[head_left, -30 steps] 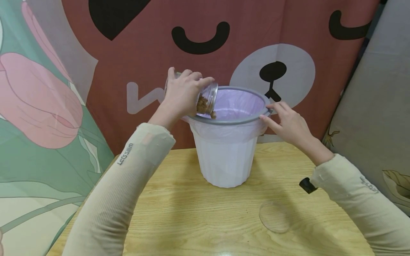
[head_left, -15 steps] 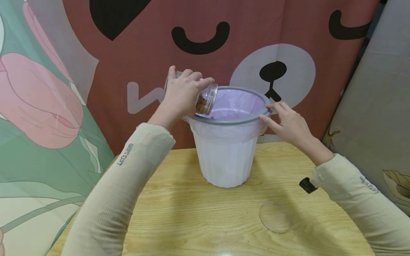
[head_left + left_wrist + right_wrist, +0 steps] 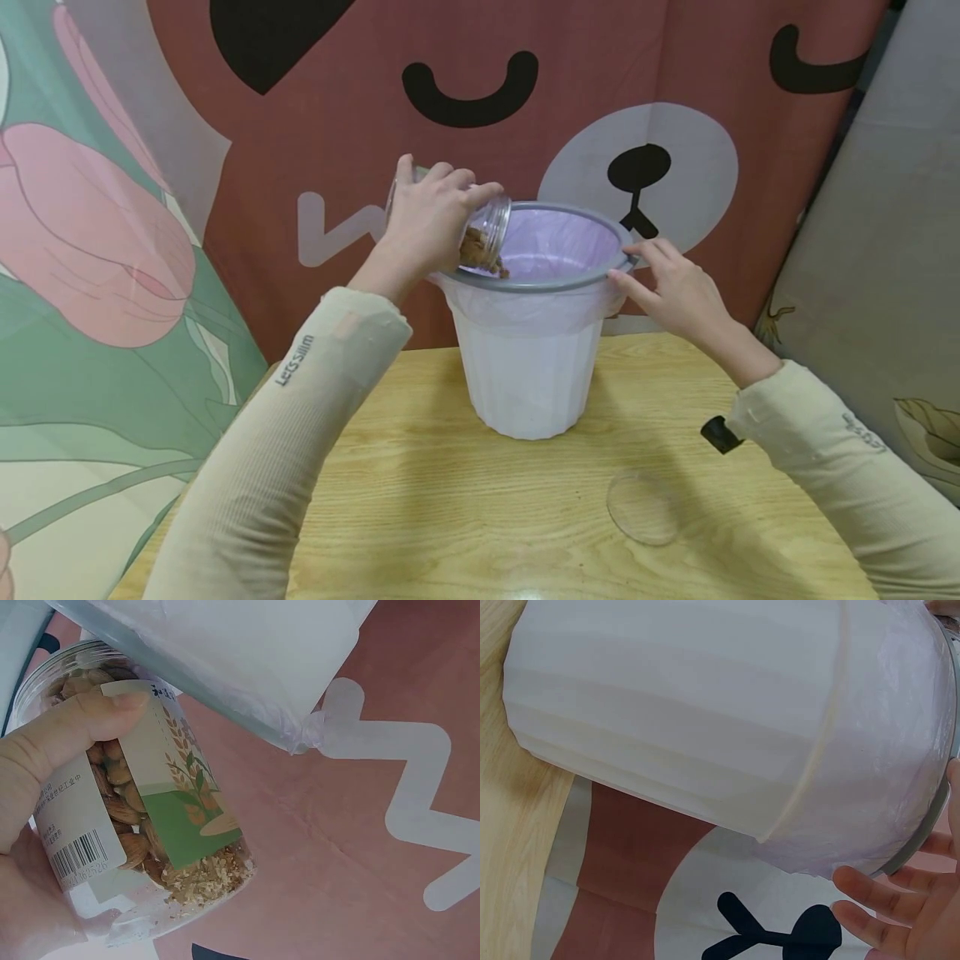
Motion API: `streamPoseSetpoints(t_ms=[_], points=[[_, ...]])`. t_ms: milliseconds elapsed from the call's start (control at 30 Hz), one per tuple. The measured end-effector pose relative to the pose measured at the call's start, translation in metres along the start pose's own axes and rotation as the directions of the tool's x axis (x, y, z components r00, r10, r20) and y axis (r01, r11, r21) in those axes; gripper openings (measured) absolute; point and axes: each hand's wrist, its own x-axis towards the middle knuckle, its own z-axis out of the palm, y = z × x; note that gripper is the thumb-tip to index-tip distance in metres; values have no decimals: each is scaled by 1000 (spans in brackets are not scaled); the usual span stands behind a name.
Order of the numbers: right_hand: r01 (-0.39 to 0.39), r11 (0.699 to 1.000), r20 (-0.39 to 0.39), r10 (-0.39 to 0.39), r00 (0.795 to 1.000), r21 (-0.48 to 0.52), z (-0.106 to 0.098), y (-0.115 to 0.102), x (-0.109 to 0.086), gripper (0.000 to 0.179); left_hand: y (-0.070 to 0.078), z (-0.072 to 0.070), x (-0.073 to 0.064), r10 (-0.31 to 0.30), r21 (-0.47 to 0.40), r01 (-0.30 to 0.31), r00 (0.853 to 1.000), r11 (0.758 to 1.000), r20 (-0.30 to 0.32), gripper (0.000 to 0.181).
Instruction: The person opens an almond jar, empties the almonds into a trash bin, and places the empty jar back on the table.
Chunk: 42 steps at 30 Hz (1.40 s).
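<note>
Left hand (image 3: 427, 218) gripping tilted nut jar (image 3: 483, 233) over lined bin (image 3: 532, 367), right hand (image 3: 671, 287) relaxed on rim — clear lid (image 3: 643, 508), bear cloth (image 3: 637, 108) nearby

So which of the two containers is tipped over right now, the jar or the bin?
The jar. The left hand holds it tilted, mouth over the bin rim, nuts at the opening. The bin stands upright on the table.

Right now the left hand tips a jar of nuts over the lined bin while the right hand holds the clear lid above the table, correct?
Not quite. In the head view the right hand rests its fingers on the bin at its grey rim; the clear lid lies on the table, untouched. The left hand does tip the jar of nuts over the lined bin.
</note>
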Motion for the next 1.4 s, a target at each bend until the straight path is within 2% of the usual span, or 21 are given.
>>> streamPoseSetpoints(t_ms=[1000, 1400], points=[[-1, 1000, 4, 1, 1000, 1, 3, 3, 1, 48, 1, 1, 1, 20, 19, -20, 1000, 1000, -13, 73], [-4, 1000, 1, 4, 1000, 0, 4, 3, 0, 48, 3, 3, 1, 50, 67, -46, 997, 997, -51, 69]])
